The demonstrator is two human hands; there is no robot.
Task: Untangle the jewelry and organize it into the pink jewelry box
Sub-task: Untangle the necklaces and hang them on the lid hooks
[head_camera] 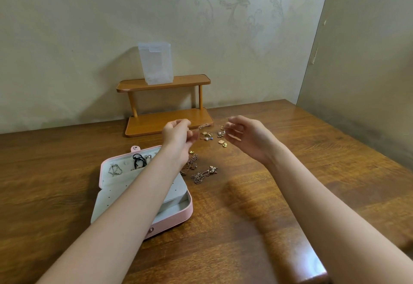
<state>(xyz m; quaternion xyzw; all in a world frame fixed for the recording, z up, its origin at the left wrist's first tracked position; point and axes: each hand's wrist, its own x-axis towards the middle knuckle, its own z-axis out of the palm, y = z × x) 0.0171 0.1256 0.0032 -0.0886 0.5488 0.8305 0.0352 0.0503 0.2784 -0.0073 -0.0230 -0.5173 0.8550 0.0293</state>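
Thin chain [202,126] held in air above table, stretched between both hands, approx level, blurred. Left hand [177,137] pinches its left end, fingers curled round it. Right hand [244,137]: fingers curled, thumb and fingertips close at chain's right end; looks like a pinch, but actual contact too blurred to confirm.

Below the chain, on wood table [257,194]: scatter of small gold earrings/charms [214,137], sep. pieces lying near each other. Nearer the person, a tangled copper-tone chain pile [191,164], and just beside it a second clump w/ butterfly pendant [204,174].

Pink jewelry box [143,189] lies open left of the piles, partly under left forearm. Inside lid: black cord item [139,160], silver chain [115,170], ring [148,157].

Behind: small two-tier wooden shelf [165,107] against wall; clear plastic container [155,62] upright on its top tier.
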